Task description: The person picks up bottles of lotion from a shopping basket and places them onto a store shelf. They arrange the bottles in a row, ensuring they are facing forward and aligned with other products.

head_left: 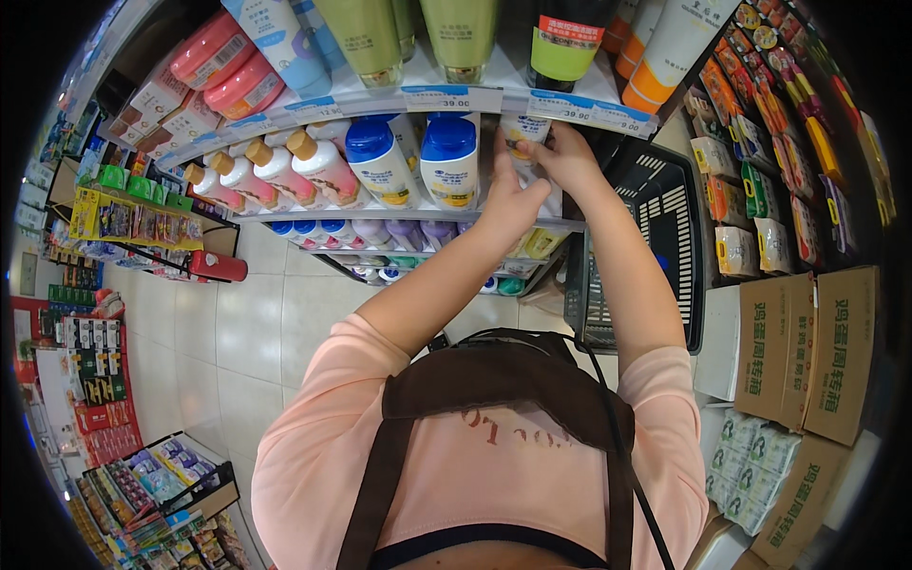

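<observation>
In the upper centre of the frame, a white bottle (525, 125) is being pinched by the right hand (569, 160), while the left hand (515, 197) is being held half-curled beside it, its grip unclear.

Bright indoor light — strong bending toward edges, corners black.
</observation>
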A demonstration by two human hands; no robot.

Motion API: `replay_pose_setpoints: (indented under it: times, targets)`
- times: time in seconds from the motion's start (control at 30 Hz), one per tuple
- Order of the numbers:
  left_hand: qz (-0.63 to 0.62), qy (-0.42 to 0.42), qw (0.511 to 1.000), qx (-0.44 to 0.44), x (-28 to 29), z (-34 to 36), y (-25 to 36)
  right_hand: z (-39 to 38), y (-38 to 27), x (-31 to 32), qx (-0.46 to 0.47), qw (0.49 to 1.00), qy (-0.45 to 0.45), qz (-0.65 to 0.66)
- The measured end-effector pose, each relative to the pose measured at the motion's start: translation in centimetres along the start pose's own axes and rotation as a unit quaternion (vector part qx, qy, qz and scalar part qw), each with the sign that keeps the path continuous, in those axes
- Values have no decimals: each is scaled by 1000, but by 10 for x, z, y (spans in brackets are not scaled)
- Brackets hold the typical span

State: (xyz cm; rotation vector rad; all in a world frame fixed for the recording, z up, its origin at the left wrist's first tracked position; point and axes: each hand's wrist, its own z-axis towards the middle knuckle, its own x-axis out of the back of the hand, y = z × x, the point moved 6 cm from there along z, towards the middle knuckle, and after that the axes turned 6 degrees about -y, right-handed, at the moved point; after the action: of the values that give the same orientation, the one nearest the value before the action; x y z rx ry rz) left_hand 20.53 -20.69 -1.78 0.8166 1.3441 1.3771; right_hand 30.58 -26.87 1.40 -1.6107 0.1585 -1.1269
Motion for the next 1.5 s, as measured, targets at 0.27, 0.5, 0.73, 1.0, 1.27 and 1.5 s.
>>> replay_pose_setpoints:
  times: [0.27, 0.5, 0.73, 1.0, 1.27, 1.5]
  targets:
    - [-44, -6, 999, -1, 3, 6, 1, 19, 20, -12, -6, 999, -26, 44]
    - [-62, 3, 998, 3, 4, 7, 3, 22, 18, -14, -2, 996, -44, 80]
    - [-61, -11, 997, 48, -4, -24, 21, -4, 15, 0, 13, 999, 46, 17]
    - [-34, -226, 973, -32, -57, -85, 17, -138, 6, 31, 27, 971, 26, 236]
    - [98, -397, 908, 96, -137, -81, -47, -254, 170, 85, -171, 967, 150, 114]
    - [60, -465, 803, 367, -225, -83, -132, -311, 278, 107, -365, 923, 114, -44]
